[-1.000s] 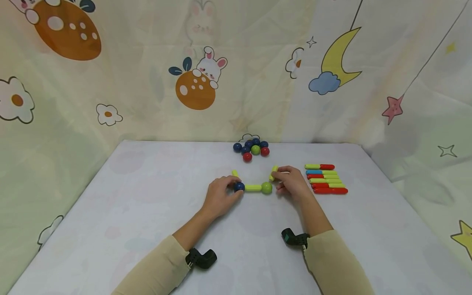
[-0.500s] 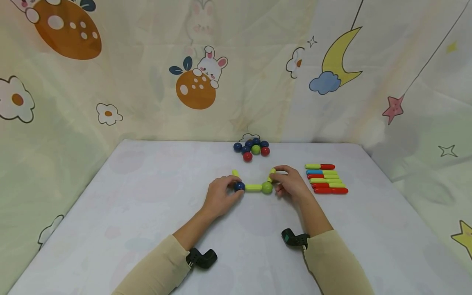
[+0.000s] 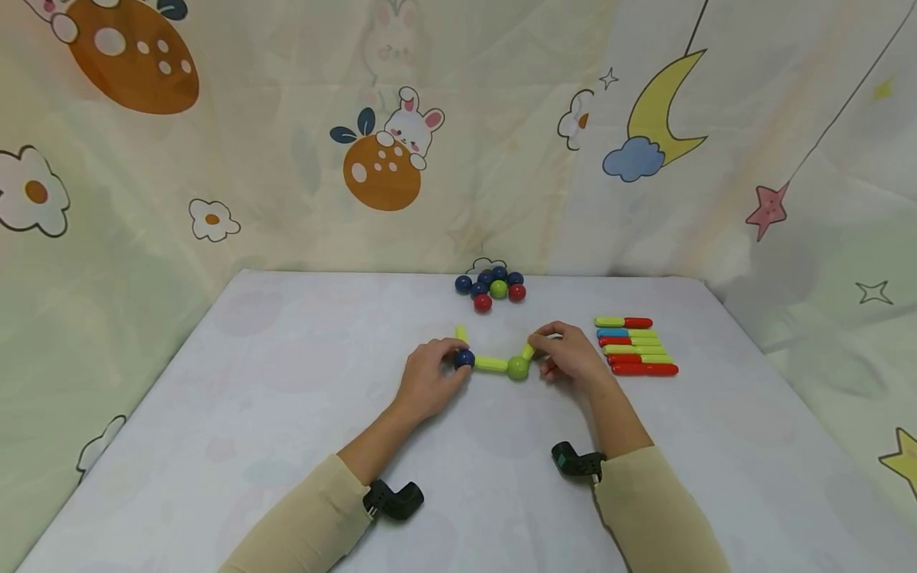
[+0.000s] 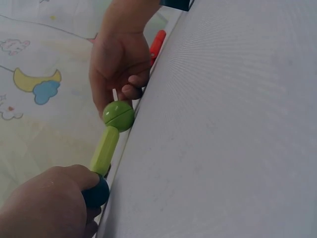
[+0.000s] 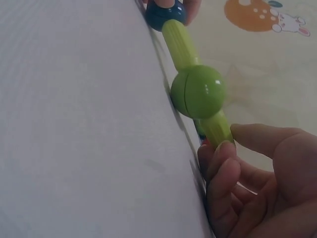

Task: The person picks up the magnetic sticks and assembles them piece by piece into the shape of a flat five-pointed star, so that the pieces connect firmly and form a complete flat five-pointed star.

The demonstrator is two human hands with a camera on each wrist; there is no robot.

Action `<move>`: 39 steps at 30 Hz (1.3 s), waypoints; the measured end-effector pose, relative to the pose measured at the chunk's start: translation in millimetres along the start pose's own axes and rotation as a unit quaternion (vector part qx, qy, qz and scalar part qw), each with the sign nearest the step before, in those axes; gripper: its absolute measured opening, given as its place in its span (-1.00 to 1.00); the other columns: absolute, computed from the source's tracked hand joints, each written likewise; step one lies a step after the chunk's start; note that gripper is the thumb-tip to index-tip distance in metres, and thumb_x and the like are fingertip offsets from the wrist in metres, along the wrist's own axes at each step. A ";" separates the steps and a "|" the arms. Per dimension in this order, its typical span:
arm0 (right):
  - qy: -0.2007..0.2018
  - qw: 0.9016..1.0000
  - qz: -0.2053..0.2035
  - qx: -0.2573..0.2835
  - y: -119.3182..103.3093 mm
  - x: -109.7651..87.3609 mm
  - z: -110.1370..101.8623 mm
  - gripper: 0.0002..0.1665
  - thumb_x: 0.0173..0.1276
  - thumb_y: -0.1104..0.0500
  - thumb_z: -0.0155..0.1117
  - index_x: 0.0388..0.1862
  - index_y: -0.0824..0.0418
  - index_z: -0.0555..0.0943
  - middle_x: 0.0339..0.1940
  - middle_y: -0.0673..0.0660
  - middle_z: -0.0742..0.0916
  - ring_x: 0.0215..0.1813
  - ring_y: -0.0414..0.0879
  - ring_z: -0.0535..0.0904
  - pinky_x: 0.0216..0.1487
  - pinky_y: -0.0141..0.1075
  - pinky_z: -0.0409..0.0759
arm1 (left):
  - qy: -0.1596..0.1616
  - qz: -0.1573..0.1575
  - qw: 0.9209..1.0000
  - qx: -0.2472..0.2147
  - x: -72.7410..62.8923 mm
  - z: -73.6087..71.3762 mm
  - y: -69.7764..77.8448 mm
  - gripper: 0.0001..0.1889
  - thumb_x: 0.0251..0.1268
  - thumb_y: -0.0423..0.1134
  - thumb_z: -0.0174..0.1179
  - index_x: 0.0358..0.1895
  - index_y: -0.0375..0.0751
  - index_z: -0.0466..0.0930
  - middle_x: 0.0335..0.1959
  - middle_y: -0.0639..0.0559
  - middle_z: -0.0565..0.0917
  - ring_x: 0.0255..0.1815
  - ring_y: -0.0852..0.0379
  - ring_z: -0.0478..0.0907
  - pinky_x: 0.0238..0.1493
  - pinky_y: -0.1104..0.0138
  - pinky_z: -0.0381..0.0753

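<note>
My left hand [image 3: 430, 372] pinches a dark blue ball [image 3: 464, 359] between thumb and fingers. A yellow-green rod [image 3: 491, 364] runs from that ball to a green ball [image 3: 518, 368]. Another yellow-green rod [image 3: 461, 332] points away from the blue ball toward the back. My right hand [image 3: 571, 355] pinches a third yellow-green rod [image 5: 218, 130], whose near end meets the green ball in the right wrist view. In the left wrist view that third rod is mostly hidden behind the green ball and the right hand's fingers.
At the back edge of the white table [image 3: 286, 446] sits a cluster of blue, red and green balls [image 3: 498, 289]. Several coloured rods [image 3: 634, 350] lie in a stack of rows to the right of my right hand. A patterned cloth [image 3: 487, 119] hangs behind the table.
My right hand has brought its rod down to the green ball, and the two now join. The linked pieces have turned slightly, the green ball shifting nearer me. My left hand keeps hold of the blue ball.
</note>
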State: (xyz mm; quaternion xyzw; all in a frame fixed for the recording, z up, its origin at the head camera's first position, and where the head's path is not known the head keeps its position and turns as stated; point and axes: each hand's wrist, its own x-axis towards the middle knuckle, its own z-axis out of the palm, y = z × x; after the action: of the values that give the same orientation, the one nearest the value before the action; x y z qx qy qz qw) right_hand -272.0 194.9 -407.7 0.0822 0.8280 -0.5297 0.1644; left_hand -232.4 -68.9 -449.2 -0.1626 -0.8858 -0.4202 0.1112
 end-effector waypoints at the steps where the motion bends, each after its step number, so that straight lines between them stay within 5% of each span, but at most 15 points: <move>1: 0.001 1.000 0.000 -0.010 -0.6 -0.7 -1.2 -0.47 0.57 -0.11 0.19 0.32 0.18 0.45 -0.04 0.17 0.63 -0.45 -0.12 0.57 -0.36 -0.41 0.59 | 0.002 0.000 1.000 0.000 0.3 -0.1 0.2 -0.66 0.31 -0.24 0.38 0.14 -0.10 0.69 -0.03 -0.05 0.74 0.01 -0.01 0.59 0.13 0.06 0.51; 10: -0.017 0.996 -0.018 -0.084 0.1 -6.3 -9.6 -0.53 0.50 -0.14 0.28 0.11 0.20 0.61 -0.25 0.10 0.64 -0.45 -0.10 0.49 -0.40 -0.38 0.44 | 0.030 -0.009 1.000 0.000 1.8 -0.3 0.5 -0.64 0.29 -0.32 0.36 0.15 -0.13 0.70 0.01 -0.10 0.74 0.07 -0.08 0.62 0.14 0.03 0.55; 18: -0.076 0.990 -0.048 -0.112 2.9 -6.6 -15.1 -0.60 0.43 -0.12 0.38 -0.08 0.20 0.70 -0.35 0.08 0.68 -0.43 -0.07 0.46 -0.42 -0.37 0.38 | 0.058 -0.018 0.997 0.040 1.7 -1.4 -1.0 -0.65 0.29 -0.29 0.34 0.15 -0.12 0.71 -0.02 -0.12 0.76 0.02 -0.13 0.64 0.11 -0.01 0.54; 29: -0.156 0.973 -0.083 -0.150 -1.5 -11.5 -13.7 -0.65 0.42 -0.03 0.39 -0.05 0.23 0.73 -0.35 0.09 0.75 -0.46 -0.09 0.44 -0.48 -0.38 0.35 | 0.097 -0.038 0.991 0.089 2.9 -2.3 -3.3 -0.63 0.31 -0.22 0.34 0.19 -0.09 0.69 -0.07 -0.10 0.76 -0.03 -0.13 0.65 0.10 -0.06 0.53; 39: -0.206 0.958 -0.100 -0.175 -8.8 -15.9 -2.2 -0.76 0.33 0.13 0.46 -0.07 0.19 0.74 -0.36 0.08 0.69 -0.43 -0.06 0.48 -0.37 -0.35 0.44 | 0.100 -0.089 0.989 0.055 4.9 -5.8 -1.0 -0.66 0.38 -0.05 0.31 0.11 -0.08 0.72 -0.12 -0.06 0.75 -0.04 -0.07 0.64 0.24 -0.04 0.45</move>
State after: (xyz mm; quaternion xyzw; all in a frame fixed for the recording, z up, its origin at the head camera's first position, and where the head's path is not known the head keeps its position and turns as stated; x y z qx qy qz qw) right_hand -260.4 193.7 -393.6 -0.1420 0.8599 -0.3961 0.2889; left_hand -237.0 -73.1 -444.6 -0.0335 -0.9030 -0.3931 0.1700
